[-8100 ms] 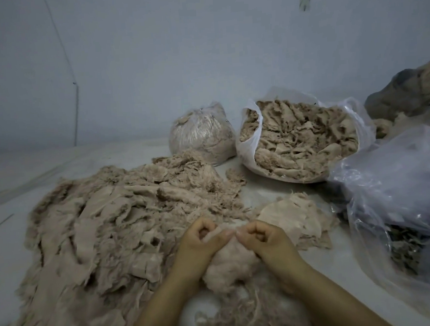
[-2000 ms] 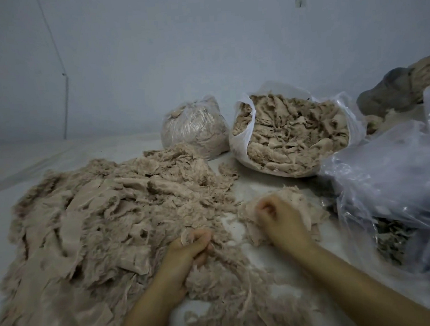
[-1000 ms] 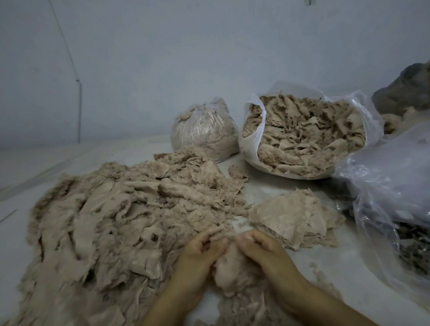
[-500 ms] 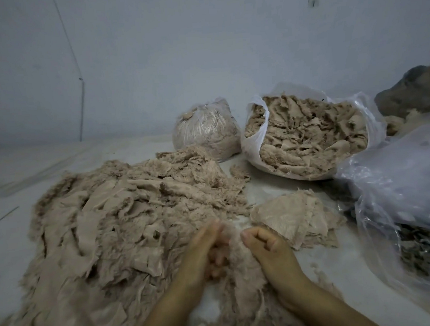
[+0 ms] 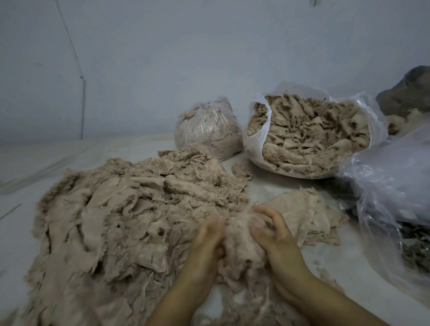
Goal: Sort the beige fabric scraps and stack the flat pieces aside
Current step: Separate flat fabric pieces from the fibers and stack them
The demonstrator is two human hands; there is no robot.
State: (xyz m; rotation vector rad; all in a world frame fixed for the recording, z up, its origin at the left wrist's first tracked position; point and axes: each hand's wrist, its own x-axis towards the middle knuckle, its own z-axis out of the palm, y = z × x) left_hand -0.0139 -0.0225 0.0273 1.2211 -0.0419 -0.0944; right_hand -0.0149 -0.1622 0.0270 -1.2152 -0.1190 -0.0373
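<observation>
Both hands, left hand (image 5: 208,241) and right hand (image 5: 273,232), clutch a fuzzy beige fabric clump (image 5: 239,247); the flat beige fabric stack (image 5: 305,215) lies just right, 2 stuffed clear plastic bags (image 5: 307,132) behind.

L hand (image 5: 208,241) + R hand (image 5: 271,232) | now both gripping fluffy clump (image 5: 241,244) | prev apart
</observation>
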